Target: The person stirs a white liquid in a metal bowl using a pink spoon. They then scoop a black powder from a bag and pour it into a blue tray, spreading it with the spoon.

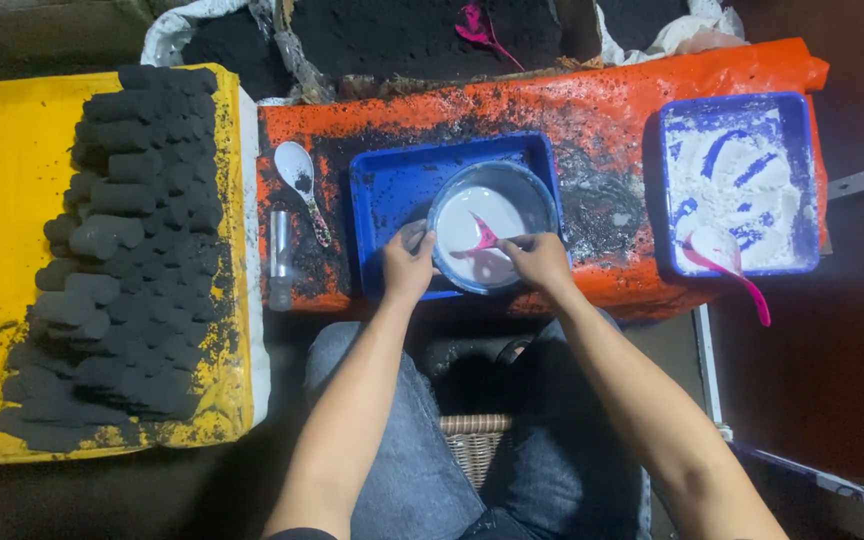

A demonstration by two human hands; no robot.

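- Yellow plastic sheet (2, 200) is lying at far left, bearing rows of dark grey cylindrical briquettes (127, 260) stacked on their sides.
- White plastic spoon (299, 175) and a clear narrow tube (280, 255) are lying just right of the briquettes, on the soiled orange-covered work surface (632, 100).
- Blue rectangular plastic tray (392, 190) is sitting at centre on that surface, holding a round pale bowl (532, 195) of white liquid.
- Left hand (408, 265) is gripping the bowl's near-left rim, fingers curled closed around the edge.
- Right hand (540, 260) is resting at the bowl's near-right rim, fingers pinched shut on a pink plastic spoon (485, 240) whose scoop is dipping into the liquid.
- Second blue tray (807, 180), at right, is holding white powder (722, 175) and another pink spoon (732, 270), its handle overhanging the near edge.
- Black loose material in sacks (422, 35) is lying beyond the work surface.
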